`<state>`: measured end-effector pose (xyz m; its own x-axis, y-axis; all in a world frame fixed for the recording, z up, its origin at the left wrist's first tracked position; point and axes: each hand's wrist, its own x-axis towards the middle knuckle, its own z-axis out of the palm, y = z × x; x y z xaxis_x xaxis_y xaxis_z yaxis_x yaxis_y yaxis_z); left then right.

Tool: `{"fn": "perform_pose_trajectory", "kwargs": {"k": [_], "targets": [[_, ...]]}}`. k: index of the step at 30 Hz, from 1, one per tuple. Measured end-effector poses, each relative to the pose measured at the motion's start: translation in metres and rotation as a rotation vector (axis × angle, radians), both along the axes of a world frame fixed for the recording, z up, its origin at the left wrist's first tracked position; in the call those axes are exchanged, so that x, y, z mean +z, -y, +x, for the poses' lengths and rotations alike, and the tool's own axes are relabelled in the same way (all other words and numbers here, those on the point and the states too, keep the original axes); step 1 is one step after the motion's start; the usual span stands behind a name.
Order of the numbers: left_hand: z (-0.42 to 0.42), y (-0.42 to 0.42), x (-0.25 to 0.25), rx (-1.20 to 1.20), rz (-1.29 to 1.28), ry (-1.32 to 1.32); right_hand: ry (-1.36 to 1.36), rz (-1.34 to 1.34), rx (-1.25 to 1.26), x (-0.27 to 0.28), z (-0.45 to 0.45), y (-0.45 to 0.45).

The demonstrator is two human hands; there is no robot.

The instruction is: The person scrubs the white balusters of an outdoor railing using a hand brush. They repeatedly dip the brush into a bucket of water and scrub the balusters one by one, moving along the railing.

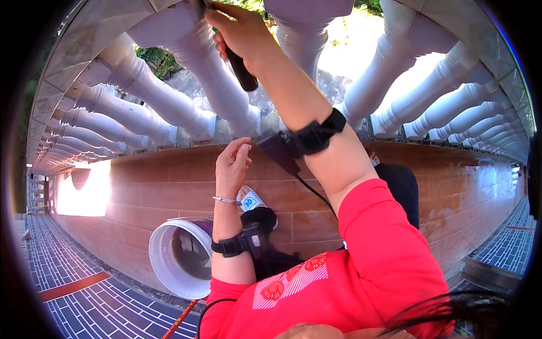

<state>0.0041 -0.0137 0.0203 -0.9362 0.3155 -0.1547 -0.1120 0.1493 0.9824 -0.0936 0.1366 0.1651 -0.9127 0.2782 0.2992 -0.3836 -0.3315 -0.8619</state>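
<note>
My right hand (243, 38) is raised at the top of the view, closed around the black handle (242, 72) of a tool. The tool's head is blurred and partly cut off at the top edge, beside the upper block of a white baluster (216, 72). Whether it touches the baluster I cannot tell. Lower down, my left hand (233, 165) hovers above the tiled floor, fingers loosely bent and holding nothing. Below and left of it stands a white plastic bucket (159, 254) with murky grey liquid (190, 254) inside.
A row of white balusters (381, 72) curves along both sides under a tiled rail (84, 46). Brown wood-look tiles (186, 169) cover the floor, wet at right. A red pole (180, 320) lies near the bucket. My slippered foot (250, 199) is beneath my left hand.
</note>
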Motion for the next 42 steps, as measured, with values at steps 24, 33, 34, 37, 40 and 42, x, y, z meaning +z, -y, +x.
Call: {"fn": "perform_pose_trajectory", "kwargs": {"k": [24,33,34,37,40,42], "targets": [[-0.001,0.017,0.001,0.060,0.025,-0.030,-0.098,0.791,-0.544,-0.010,0.041,0.018],[-0.003,0.012,-0.001,0.055,0.040,-0.058,-0.040,0.759,-0.508,0.004,0.041,0.025],[-0.003,0.011,-0.001,0.060,0.047,-0.051,-0.021,0.753,-0.431,-0.001,0.050,0.029],[-0.003,0.008,-0.005,0.073,0.051,-0.095,0.075,0.651,-0.089,-0.020,0.063,0.045],[-0.003,0.006,-0.009,0.092,0.044,-0.143,0.251,0.096,0.200,-0.009,0.058,0.052],[-0.005,0.004,-0.009,0.103,0.035,-0.148,0.310,-0.180,0.418,-0.001,0.048,0.043]]}}
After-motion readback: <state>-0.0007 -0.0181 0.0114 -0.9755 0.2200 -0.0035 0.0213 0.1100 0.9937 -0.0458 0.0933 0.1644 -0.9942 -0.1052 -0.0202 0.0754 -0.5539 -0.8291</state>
